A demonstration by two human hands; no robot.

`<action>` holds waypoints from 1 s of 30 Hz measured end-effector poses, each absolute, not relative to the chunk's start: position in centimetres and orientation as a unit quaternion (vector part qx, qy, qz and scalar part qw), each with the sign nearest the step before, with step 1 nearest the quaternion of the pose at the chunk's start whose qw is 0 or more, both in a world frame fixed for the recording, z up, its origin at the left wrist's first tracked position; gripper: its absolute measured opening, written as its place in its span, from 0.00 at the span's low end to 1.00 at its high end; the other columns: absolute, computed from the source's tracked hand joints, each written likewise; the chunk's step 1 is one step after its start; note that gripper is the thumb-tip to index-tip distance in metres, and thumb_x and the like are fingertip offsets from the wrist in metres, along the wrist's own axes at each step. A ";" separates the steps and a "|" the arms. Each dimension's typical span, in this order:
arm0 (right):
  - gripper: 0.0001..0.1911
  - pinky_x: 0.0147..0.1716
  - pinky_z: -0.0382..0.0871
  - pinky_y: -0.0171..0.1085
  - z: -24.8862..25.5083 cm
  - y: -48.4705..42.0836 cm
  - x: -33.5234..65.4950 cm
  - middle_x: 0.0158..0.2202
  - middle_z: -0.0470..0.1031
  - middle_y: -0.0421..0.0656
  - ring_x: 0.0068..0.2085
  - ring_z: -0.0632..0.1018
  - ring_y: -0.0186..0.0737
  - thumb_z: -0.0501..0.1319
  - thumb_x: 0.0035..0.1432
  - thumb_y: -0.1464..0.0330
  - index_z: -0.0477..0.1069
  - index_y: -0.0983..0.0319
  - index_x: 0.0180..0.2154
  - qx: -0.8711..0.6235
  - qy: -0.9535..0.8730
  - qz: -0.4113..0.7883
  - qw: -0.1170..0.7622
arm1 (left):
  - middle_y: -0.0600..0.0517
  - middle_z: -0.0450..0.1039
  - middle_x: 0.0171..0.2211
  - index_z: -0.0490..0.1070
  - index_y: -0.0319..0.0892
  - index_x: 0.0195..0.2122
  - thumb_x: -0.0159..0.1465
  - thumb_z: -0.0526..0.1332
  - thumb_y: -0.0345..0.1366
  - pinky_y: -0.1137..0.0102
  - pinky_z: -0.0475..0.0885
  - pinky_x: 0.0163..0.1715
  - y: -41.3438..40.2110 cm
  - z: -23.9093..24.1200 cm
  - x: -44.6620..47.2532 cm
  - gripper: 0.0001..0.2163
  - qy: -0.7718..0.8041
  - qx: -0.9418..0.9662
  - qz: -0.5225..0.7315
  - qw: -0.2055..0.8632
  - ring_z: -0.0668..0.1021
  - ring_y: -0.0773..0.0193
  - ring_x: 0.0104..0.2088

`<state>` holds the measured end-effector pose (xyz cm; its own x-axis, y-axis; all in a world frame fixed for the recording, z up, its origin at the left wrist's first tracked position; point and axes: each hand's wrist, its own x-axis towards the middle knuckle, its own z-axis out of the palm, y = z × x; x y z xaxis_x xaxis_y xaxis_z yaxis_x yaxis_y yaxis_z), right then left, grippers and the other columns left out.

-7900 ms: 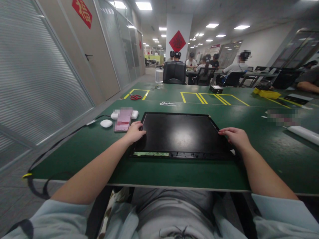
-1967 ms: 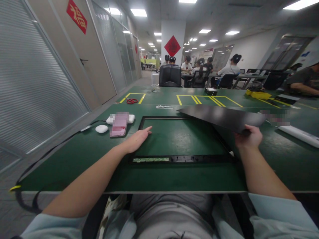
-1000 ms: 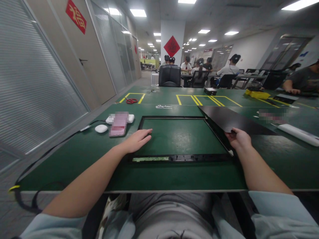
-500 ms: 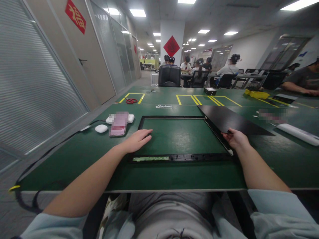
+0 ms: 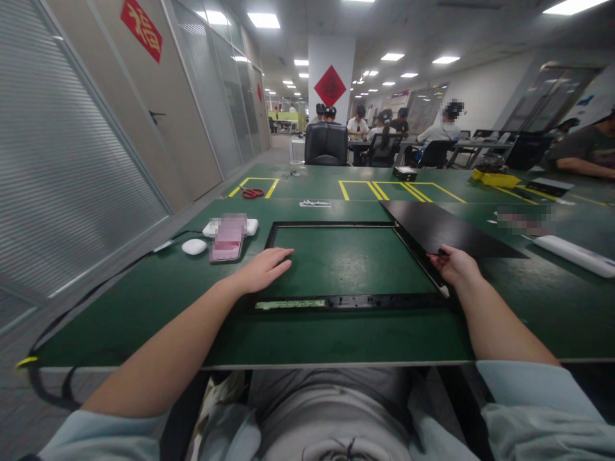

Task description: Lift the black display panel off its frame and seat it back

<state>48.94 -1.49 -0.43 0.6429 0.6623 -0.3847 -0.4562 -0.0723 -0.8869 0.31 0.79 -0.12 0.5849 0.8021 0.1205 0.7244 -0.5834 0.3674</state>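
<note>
A thin black frame (image 5: 331, 301) lies flat on the green table (image 5: 336, 336) in front of me, with bare table showing through it. My left hand (image 5: 263, 269) rests flat and open on the frame's left side. A black panel (image 5: 444, 230) lies on the table to the right of the frame, overlapping its right edge. My right hand (image 5: 455, 265) pinches the panel's near corner.
A pink phone (image 5: 227, 238), a white case (image 5: 194, 246) and a black cable (image 5: 96, 291) lie at left. Red scissors (image 5: 252, 193), small parts (image 5: 314, 203), a black box (image 5: 404, 173), a yellow tray (image 5: 496, 178) and a white roll (image 5: 574, 255) lie farther off. Several people sit behind.
My right hand lifted the black panel out of the frame, carried it rightward and lowered it flat onto the table. My left hand stayed on the frame's left side.
</note>
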 end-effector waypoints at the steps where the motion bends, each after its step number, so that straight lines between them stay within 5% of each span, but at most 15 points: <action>1: 0.12 0.16 0.70 0.25 -0.4 -1.5 49.0 0.19 0.70 0.40 0.18 0.73 0.31 0.54 0.69 0.77 0.67 0.62 0.31 -0.604 -0.085 0.414 0.676 | 0.37 0.69 0.66 0.67 0.35 0.66 0.72 0.44 0.54 0.52 0.62 0.68 0.8 -0.1 0.3 0.33 0.435 0.879 0.138 0.140 0.70 0.48 0.66; 30: 0.12 0.10 0.56 0.25 0.8 -2.5 47.7 0.15 0.63 0.36 0.14 0.65 0.29 0.56 0.63 0.78 0.62 0.60 0.28 -0.596 -0.131 0.443 0.657 | 0.38 0.70 0.65 0.68 0.39 0.65 0.71 0.46 0.55 0.50 0.63 0.67 0.9 -0.1 0.2 0.31 0.436 0.873 0.155 0.151 0.71 0.46 0.65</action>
<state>47.74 -2.48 0.82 0.5740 0.7380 -0.3548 -0.4258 -0.1011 -0.8992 0.24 0.87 -0.15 0.5715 0.8087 0.1394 0.7150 -0.5741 0.3989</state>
